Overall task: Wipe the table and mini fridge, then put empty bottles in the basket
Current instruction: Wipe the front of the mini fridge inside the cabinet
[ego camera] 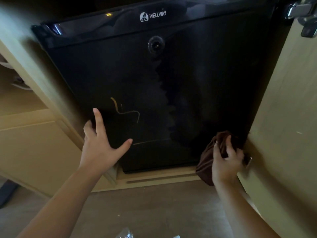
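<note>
A black mini fridge (154, 79) with a WELLWAY logo and a round lock sits inside a wooden cabinet, its door filling the middle of the view. My left hand (101, 145) rests flat on the door's lower left, fingers spread. At the door's lower right corner my right hand (226, 162) grips a bunched dark brown cloth (207, 160) pressed against the fridge. A thin pale squiggle (125, 110) shows on the door above my left hand. No bottles or basket can be made out.
The open cabinet door (288, 117) stands at the right, its metal hinge (301, 12) at the top. Wooden cabinet panels (34, 148) flank the left. Brown floor (145, 212) lies below, with a crinkled clear plastic item (125, 233) at the bottom edge.
</note>
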